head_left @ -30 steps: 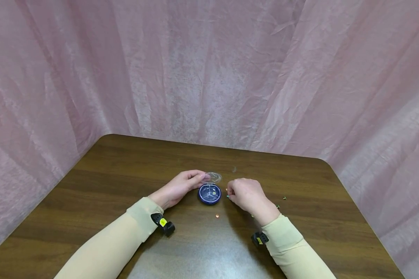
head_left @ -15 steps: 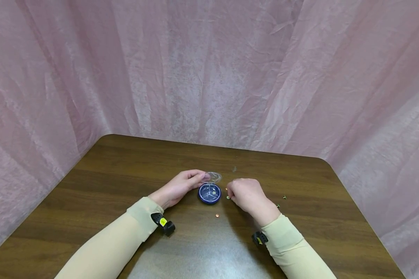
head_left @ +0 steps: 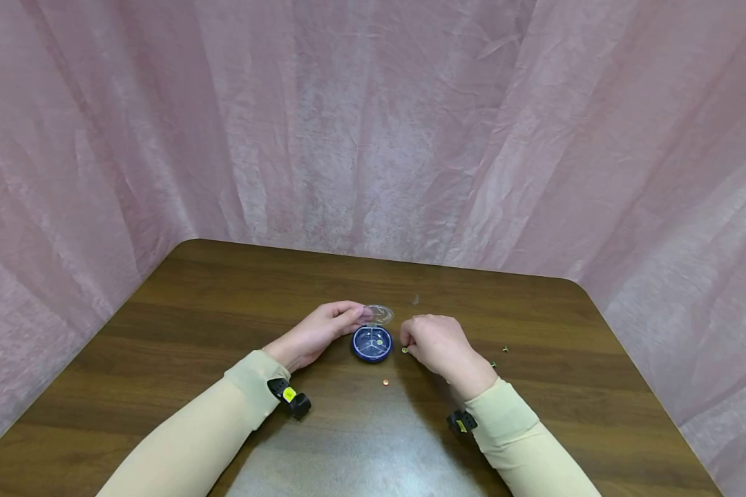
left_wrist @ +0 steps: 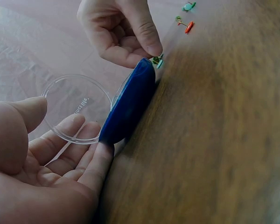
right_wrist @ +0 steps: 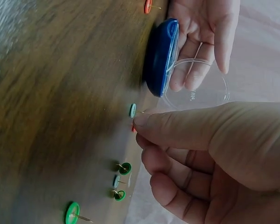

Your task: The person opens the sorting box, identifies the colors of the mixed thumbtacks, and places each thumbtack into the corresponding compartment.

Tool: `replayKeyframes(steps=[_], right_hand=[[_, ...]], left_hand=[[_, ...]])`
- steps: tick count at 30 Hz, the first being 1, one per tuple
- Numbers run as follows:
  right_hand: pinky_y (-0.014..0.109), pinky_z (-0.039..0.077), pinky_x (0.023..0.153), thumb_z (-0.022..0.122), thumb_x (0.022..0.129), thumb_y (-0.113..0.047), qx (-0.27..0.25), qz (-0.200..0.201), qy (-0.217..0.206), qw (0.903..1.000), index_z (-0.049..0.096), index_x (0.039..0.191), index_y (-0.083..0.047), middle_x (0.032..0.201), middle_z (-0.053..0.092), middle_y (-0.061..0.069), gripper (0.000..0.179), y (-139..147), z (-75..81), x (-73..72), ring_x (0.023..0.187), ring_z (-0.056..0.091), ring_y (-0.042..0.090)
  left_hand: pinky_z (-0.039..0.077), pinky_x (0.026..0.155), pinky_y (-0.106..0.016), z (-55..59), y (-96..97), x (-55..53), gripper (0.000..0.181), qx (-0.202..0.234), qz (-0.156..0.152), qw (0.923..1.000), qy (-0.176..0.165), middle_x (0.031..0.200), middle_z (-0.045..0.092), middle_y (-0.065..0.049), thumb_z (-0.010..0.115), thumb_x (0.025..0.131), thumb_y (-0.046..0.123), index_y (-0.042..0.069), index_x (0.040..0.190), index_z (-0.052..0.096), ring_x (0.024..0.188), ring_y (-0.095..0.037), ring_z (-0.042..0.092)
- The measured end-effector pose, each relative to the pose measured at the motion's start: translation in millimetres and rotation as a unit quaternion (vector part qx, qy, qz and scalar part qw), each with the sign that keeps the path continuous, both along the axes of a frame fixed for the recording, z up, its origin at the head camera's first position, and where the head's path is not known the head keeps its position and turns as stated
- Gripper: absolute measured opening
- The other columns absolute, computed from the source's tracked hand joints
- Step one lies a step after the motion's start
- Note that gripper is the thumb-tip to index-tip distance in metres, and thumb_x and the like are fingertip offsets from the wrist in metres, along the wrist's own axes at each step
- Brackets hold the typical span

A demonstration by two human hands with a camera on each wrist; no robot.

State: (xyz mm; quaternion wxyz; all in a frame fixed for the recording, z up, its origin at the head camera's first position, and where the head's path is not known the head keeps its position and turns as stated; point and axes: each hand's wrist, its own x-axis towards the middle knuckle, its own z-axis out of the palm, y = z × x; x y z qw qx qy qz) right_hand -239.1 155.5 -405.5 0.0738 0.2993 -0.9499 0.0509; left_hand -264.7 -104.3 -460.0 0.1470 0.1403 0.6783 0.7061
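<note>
A pink curtain (head_left: 360, 124) is hanging behind the brown tbl (head_left: 224, 283), where the person's L hand (head_left: 320, 333) and R hand (head_left: 436, 342) are flanking an open blue case (left_wrist: 130, 102). L thumb & fingers are holding its folded-back clear lid (left_wrist: 78, 100); R thumb + index tips are meeting by a mint tack (right_wrist: 133, 110) just R of the case, can't tell if clamping it, and an orange tack (head_left: 385, 382) is lying nearer the person.

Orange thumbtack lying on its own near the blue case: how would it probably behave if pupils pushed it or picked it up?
The orange thumbtack looks tiny, so it is probably light. Its head rests on the table with the pin upward, so a push would likely slide it rather than roll it. That exposed pin could prick someone.
</note>
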Motion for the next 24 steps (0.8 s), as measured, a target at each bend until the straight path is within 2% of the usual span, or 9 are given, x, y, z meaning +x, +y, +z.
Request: replayKeyframes(steps=[10, 17, 20, 24], right_hand=[[0.043, 0.054, 0.058, 0.089, 0.084, -0.007, 0.010, 0.009, 0.007, 0.9999, 0.067, 0.072, -0.026, 0.074, 0.062, -0.009, 0.031, -0.3, -3.4, 0.8, 0.069, 0.064, 0.020], [0.042, 0.051, 0.054, 0.087, 0.082, -0.004, 0.006, 0.017, 0.018, 0.9997, 0.064, 0.069, -0.026, 0.070, 0.059, -0.009, 0.034, -1.7, -2.8, 3.2, 0.064, 0.059, 0.019], [0.042, 0.051, 0.054, 0.085, 0.084, -0.005, 0.003, 0.011, 0.007, 0.9999, 0.065, 0.070, -0.026, 0.070, 0.058, -0.011, 0.032, -1.6, -1.2, 4.2, 0.064, 0.059, 0.018], [0.038, 0.054, 0.060, 0.085, 0.089, -0.011, -0.032, -0.001, -0.036, 0.9988, 0.073, 0.078, -0.025, 0.073, 0.062, -0.014, 0.022, -1.8, 6.1, 3.5, 0.069, 0.060, 0.012]], left_hand=[[0.045, 0.125, -0.045, 1.8, 0.1, 2.3, 0.038, -0.009, 0.002, 1.0000, -0.001, 0.152, 0.064, -0.023, 0.053, 0.120, 0.020, -0.008, 0.142, 0.064, 0.149, -0.035, 0.055], [0.048, 0.122, -0.041, 0.1, -0.1, 0.0, 0.037, -0.011, 0.005, 0.9999, -0.005, 0.149, 0.066, -0.019, 0.055, 0.119, 0.021, -0.005, 0.141, 0.067, 0.146, -0.031, 0.058], [0.049, 0.122, -0.040, -1.7, -0.9, -0.7, 0.036, -0.007, 0.003, 1.0000, -0.005, 0.149, 0.066, -0.020, 0.055, 0.119, 0.021, -0.006, 0.141, 0.066, 0.146, -0.031, 0.058], [0.048, 0.123, -0.041, -2.8, -1.4, -2.0, 0.037, -0.006, -0.003, 1.0000, -0.002, 0.150, 0.066, -0.021, 0.054, 0.119, 0.021, -0.007, 0.141, 0.065, 0.147, -0.032, 0.056]])
